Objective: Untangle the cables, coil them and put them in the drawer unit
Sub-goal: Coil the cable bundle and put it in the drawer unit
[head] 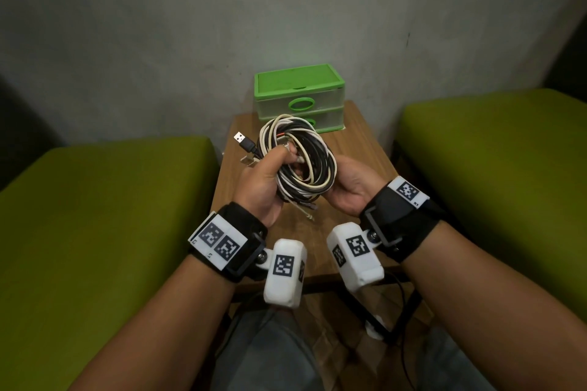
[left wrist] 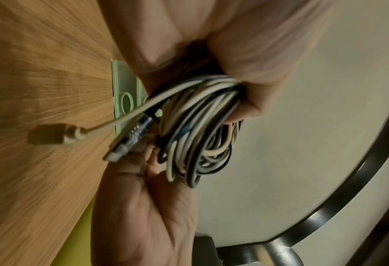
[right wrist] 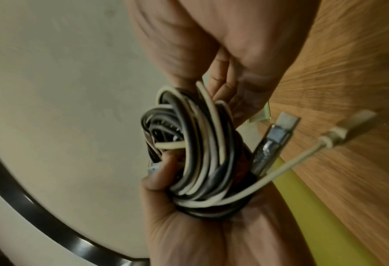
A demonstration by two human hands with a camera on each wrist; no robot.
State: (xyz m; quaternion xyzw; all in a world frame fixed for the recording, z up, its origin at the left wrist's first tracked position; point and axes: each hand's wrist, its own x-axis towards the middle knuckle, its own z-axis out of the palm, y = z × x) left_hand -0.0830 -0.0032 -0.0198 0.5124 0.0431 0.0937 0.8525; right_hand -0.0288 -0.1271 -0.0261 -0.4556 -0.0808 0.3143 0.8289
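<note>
A coil of black and white cables [head: 301, 155] is held over the small wooden table [head: 355, 143]. My left hand [head: 263, 174] grips the coil's left side, thumb across the strands. A black USB plug [head: 244, 141] and a white plug [head: 249, 161] stick out past that hand. My right hand [head: 346, 187] cups the coil's right side, fingers curled under it. In the left wrist view my left hand's fingers [left wrist: 246, 75] wrap the cable coil [left wrist: 200, 135]. The right wrist view shows the cable coil [right wrist: 198, 153] between both hands. The green drawer unit [head: 298, 89] stands at the table's far edge, both drawers shut.
Green upholstered seats flank the table on the left [head: 95, 216] and right [head: 492, 152]. A grey wall [head: 222, 25] rises right behind the drawer unit. Two thin cable ends [head: 309, 211] dangle below the coil. Black table legs and a dark cord [head: 403, 295] show below the table.
</note>
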